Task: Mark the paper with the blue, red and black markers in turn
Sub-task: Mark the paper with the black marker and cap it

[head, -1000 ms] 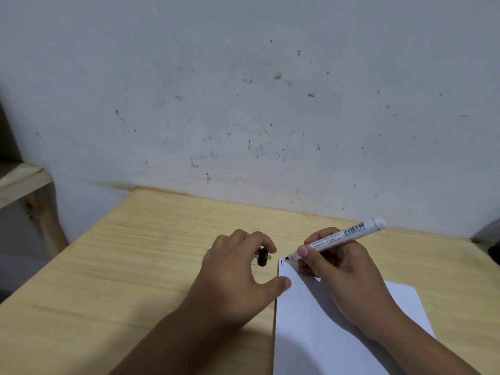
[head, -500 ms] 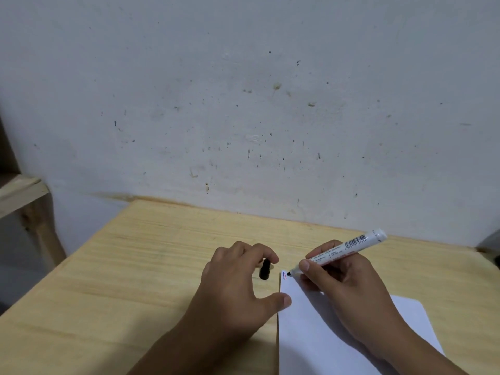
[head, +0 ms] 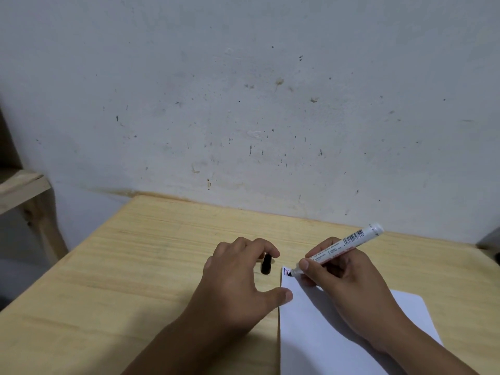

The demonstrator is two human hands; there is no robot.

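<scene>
Two hands are sharing the job at the far left corner of a sheet of paper [head: 351,334]. The right hand [head: 349,282] is gripping a white-barrelled marker [head: 338,249] in a writing hold, thumb and fingers closed around the lower barrel so that the dark tip is pressing onto the corner, just beside small blue and red strokes [head: 286,272] already there. That, and the black cap [head: 266,264], suggest the black marker is taking its turn, the last of the three. The left hand [head: 238,280] is pinching that cap between curled fingertips, keeping it clear of the table and seemingly ready for recapping, while its thumb is pinning the sheet's left edge to stop it sliding. The sheet is lying flat on a pale wooden table [head: 135,266] set against a scuffed wall [head: 243,104]. No other markers are showing.
</scene>
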